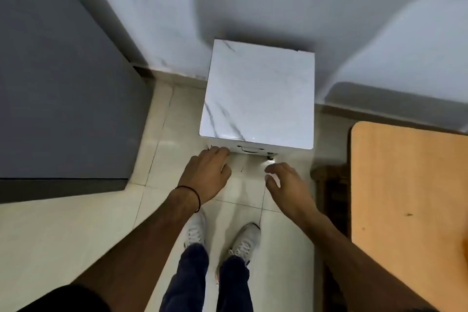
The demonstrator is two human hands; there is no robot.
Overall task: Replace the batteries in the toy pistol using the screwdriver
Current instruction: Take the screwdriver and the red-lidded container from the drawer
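A person stands on a pale tiled floor (76,235), both bare arms stretched forward and down. The left hand (206,175) is spread open and holds nothing, its fingertips at the lower front left corner of a small white marble-patterned cabinet (258,99); whether they touch it cannot be told through the blur. A thin dark band (196,196) circles the wrist behind that hand. The right hand (286,185) is open too, fingers loosely curled and empty, hanging just short of the cabinet's front. Between and just beyond the two hands a dark drawer handle (249,150) shows on the cabinet's front face, and a small caster (270,158) sits just ahead of the right hand's fingers. To the right of the right hand lies a light wooden tabletop (410,210); to the left of the left hand, a large grey surface (63,109). Below the hands — white sneakers (245,238) and dark trousers. The toy pistol, batteries and screwdriver are nowhere in view — their place cannot be told
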